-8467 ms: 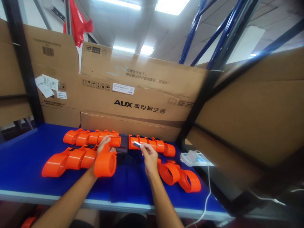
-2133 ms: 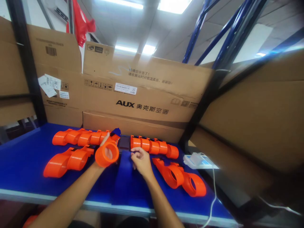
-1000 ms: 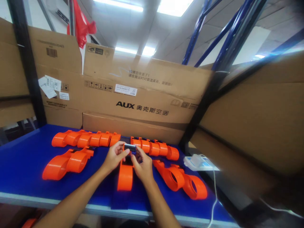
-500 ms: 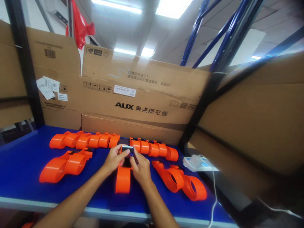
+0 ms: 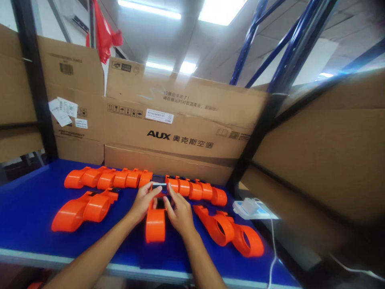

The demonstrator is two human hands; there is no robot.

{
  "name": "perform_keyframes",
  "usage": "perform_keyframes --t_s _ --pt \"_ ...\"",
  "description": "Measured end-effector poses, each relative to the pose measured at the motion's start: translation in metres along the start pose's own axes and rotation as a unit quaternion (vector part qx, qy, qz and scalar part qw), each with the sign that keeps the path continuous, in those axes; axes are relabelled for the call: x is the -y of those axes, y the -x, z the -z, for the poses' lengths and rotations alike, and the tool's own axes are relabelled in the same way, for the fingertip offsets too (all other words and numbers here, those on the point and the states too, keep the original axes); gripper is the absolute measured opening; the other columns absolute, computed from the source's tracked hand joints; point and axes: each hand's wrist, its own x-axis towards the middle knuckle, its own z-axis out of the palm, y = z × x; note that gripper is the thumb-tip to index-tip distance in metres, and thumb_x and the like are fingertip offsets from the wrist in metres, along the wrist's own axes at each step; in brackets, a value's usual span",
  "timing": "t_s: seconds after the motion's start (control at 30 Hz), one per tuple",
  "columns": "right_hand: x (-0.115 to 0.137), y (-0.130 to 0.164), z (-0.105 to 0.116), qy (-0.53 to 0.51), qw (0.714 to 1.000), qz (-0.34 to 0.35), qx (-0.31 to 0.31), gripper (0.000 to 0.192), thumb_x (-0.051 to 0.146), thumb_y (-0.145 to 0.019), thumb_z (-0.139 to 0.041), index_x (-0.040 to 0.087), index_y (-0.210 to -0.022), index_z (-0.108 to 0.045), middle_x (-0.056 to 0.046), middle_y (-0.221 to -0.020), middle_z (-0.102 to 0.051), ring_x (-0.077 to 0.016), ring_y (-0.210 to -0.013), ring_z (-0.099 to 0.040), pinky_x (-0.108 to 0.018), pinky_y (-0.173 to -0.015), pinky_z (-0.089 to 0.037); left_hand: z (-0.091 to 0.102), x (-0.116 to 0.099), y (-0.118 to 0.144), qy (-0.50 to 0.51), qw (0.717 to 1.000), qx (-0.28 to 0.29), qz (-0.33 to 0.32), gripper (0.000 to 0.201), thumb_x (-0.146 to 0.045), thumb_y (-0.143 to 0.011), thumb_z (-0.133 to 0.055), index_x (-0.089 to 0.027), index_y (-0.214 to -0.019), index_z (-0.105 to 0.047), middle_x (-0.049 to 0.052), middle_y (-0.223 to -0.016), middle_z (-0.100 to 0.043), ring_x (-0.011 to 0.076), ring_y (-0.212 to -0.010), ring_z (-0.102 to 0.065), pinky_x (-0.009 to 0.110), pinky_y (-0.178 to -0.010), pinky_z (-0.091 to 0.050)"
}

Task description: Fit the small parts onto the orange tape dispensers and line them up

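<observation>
1. Orange dispenser point(image 5: 155, 226) has come over from the left to front-centre;
2. left hand point(image 5: 143, 202) and right hand point(image 5: 181, 210), fingers pinched narrow, hold its top, probably steadying that toothed strip point(image 5: 159, 184);
3. more dispensers point(image 5: 106, 180) flank it, likely kept handy

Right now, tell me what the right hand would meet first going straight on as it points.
Likely the orange tape dispenser that the right hand touches, pointing forward and leftward; depth beyond it is unclear.
</observation>
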Motion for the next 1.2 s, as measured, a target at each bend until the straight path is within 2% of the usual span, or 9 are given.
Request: perform_keyframes --t_s 0.17,0.33,0.53,0.67,0.9,1.07,1.2 --pt "0.001 0.000 0.001 0.064 0.996 0.067 -0.018 0.051 0.022 -0.095 -0.047 0.017 -0.145 -0.046 -0.009 -0.090 -0.070 -0.0196 -0.074 -0.063 -0.030 -0.068 -0.055 0.000 0.000 0.001 0.009 1.000 -0.001 0.018 0.039 -0.046 -0.074 -0.076 -0.016 -0.095 -0.064 -0.005 -0.061 -0.059 0.0056 -0.034 -0.047 0.018 -0.035 -0.032" --pt "-0.001 0.002 -0.005 0.117 0.988 0.094 -0.038 0.055 0.013 -0.090 -0.046 0.013 -0.145 -0.045 -0.009 -0.084 -0.070 -0.0207 -0.071 -0.063 -0.032 -0.067 -0.056 -0.003 -0.003 0.003 -0.009 0.999 0.023 0.024 0.038 -0.043 -0.073 -0.078 -0.016 -0.096 -0.064 -0.004 -0.066 -0.061 0.0054 -0.036 -0.048 0.018 -0.037 -0.032" --pt "-0.001 0.003 -0.009 0.151 0.981 0.115 -0.044 0.054 0.010 -0.088 -0.047 0.010 -0.142 -0.048 -0.008 -0.076 -0.067 -0.0200 -0.066 -0.062 -0.031 -0.062 -0.055 0.000 -0.001 0.005 -0.024 0.998 0.033 0.049 0.037 -0.041 -0.073 -0.080 -0.016 -0.093 -0.063 -0.007 -0.050 -0.053 0.0051 -0.034 -0.041 0.018 -0.038 -0.028" --pt "-0.001 0.003 -0.010 0.151 0.981 0.120 -0.037 0.055 0.009 -0.087 -0.045 0.008 -0.143 -0.046 -0.008 -0.075 -0.066 -0.0199 -0.065 -0.060 -0.031 -0.062 -0.055 0.002 0.002 0.004 -0.010 0.997 0.037 0.060 0.035 -0.041 -0.073 -0.080 -0.017 -0.090 -0.061 -0.008 -0.045 -0.049 0.0051 -0.033 -0.038 0.018 -0.038 -0.025" --pt "-0.004 0.005 -0.011 0.142 0.981 0.127 -0.030 0.056 0.011 -0.089 -0.045 0.009 -0.145 -0.042 -0.008 -0.075 -0.066 -0.0204 -0.066 -0.061 -0.032 -0.063 -0.056 0.001 0.003 0.004 0.017 0.996 0.034 0.078 0.036 -0.039 -0.071 -0.082 -0.018 -0.091 -0.060 -0.009 -0.050 -0.049 0.0036 -0.033 -0.037 0.018 -0.038 -0.026" --pt "-0.005 0.003 -0.006 0.111 0.986 0.124 -0.032 0.052 0.013 -0.090 -0.047 0.013 -0.142 -0.048 -0.008 -0.079 -0.067 -0.0208 -0.069 -0.063 -0.033 -0.066 -0.057 0.001 0.002 0.005 0.000 0.998 0.021 0.052 0.037 -0.040 -0.071 -0.082 -0.018 -0.092 -0.062 -0.009 -0.050 -0.049 0.0038 -0.032 -0.036 0.018 -0.036 -0.027" --pt "-0.005 0.001 0.001 0.060 0.992 0.108 -0.030 0.043 0.022 -0.091 -0.057 0.016 -0.134 -0.057 -0.009 -0.086 -0.070 -0.0202 -0.071 -0.063 -0.032 -0.065 -0.056 0.000 -0.002 0.006 -0.023 0.999 0.018 0.027 0.035 -0.047 -0.076 -0.075 -0.017 -0.090 -0.064 -0.005 -0.060 -0.059 0.0034 -0.032 -0.040 0.019 -0.034 -0.026"
